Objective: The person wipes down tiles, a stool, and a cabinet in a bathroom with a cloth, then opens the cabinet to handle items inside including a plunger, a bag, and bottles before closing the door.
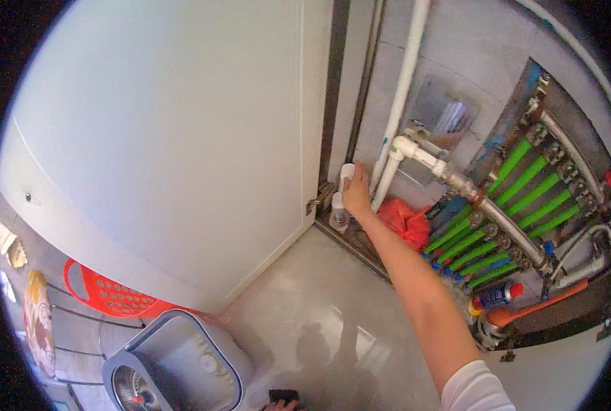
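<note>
My right hand (356, 192) reaches into the back corner of a floor-level cabinet, its fingers around a white cylindrical container (346, 173). Just below it stands another bottle with a white cap (338, 201), close to the door hinge. A red plastic bag (404, 221) lies to the right of my wrist. At the bottom edge my left hand (281, 406) shows only in part, against a small black object (283, 395); whether it grips that object is not clear.
The white cabinet door (171, 128) stands open at left. White pipes (405, 77) and a manifold with green pipes (539, 192) fill the right, above a spray can (498, 295) and an orange-handled tool (542, 305). A grey mop bucket (233, 354) and red perforated plastic item (115, 293) are lower left.
</note>
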`<state>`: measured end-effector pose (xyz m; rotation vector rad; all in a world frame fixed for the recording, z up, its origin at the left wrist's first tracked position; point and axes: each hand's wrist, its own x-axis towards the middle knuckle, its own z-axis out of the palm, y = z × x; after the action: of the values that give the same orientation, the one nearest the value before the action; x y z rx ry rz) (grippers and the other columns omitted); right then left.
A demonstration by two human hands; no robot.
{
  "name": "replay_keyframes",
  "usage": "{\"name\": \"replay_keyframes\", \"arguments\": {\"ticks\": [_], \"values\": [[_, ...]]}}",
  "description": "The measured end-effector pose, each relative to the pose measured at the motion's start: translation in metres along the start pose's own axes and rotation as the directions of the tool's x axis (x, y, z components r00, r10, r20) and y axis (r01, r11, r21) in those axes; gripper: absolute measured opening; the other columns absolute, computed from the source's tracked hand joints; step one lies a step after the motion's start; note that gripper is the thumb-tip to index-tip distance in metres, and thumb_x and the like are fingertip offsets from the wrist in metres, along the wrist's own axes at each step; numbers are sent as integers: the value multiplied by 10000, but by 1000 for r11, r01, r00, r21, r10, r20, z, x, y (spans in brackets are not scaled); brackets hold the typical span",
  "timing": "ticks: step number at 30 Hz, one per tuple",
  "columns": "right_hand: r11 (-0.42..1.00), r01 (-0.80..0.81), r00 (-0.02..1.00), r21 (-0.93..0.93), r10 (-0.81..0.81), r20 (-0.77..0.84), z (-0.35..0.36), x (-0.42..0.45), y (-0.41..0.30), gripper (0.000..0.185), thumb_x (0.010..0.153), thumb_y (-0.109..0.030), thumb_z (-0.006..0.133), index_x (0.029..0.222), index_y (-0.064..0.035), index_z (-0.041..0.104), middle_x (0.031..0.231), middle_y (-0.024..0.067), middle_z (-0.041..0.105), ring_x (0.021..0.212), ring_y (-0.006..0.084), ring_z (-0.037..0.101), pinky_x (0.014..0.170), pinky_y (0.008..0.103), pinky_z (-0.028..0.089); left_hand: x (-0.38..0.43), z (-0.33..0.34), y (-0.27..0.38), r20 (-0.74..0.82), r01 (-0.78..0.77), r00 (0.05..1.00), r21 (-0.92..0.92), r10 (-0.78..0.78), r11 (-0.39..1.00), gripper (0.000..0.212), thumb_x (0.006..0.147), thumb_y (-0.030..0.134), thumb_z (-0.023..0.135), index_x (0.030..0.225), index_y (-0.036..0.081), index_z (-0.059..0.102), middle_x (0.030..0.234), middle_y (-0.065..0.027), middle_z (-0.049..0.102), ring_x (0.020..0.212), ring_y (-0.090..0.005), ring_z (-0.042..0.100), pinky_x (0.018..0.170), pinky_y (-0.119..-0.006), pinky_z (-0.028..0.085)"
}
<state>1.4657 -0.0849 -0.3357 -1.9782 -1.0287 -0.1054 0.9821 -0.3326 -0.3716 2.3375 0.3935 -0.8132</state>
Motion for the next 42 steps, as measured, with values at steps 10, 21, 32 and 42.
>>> {"name": "replay_keyframes", "arguments": {"ticks": [10, 21, 32, 42], "values": [[989, 16, 1000, 150, -13, -24, -6, -32, 7, 439, 842, -17, 579, 1230, 19, 378, 1161, 250, 498, 1090, 371, 514, 946, 400, 394, -4, 25, -14, 138, -36, 990, 35, 31, 999, 543, 816, 321, 617, 1312, 146, 482, 1379, -149, 399, 1238, -401, 374, 999, -557, 312], [393, -643, 653, 658, -168, 739, -133, -229, -60, 616, 869, -44, 596, 1411, -66, 304, 1374, 75, 423, 1228, 164, 423, 988, 314, 376, 5, -99, 39, -698, -434, 605, -693, -384, 575, 537, 870, 280, 635, 1310, 56, 424, 1204, -118, 539, 1054, -230, 577, 850, -360, 509], [406, -531, 564, 744, -486, 668, -212, -255, -112, 559, 875, -96, 614, 1371, -46, 361, 1408, 94, 410, 1311, 212, 370, 1077, 372, 315, -23, -124, 65, -620, -593, 731, -784, -283, 186, 526, 884, 37, 598, 1346, -22, 354, 1261, -145, 484, 1098, -225, 539, 897, -382, 502], [616, -120, 544, 779, -615, 570, -234, -253, -135, 533, 833, -161, 652, 1309, -50, 440, 1387, 130, 443, 1305, 286, 398, 1076, 393, 322, -45, -126, 72, -958, -594, 271, -244, -95, 767, 548, 699, 40, 781, 1183, -19, 531, 1134, -168, 560, 1042, -269, 573, 888, -349, 480]]}}
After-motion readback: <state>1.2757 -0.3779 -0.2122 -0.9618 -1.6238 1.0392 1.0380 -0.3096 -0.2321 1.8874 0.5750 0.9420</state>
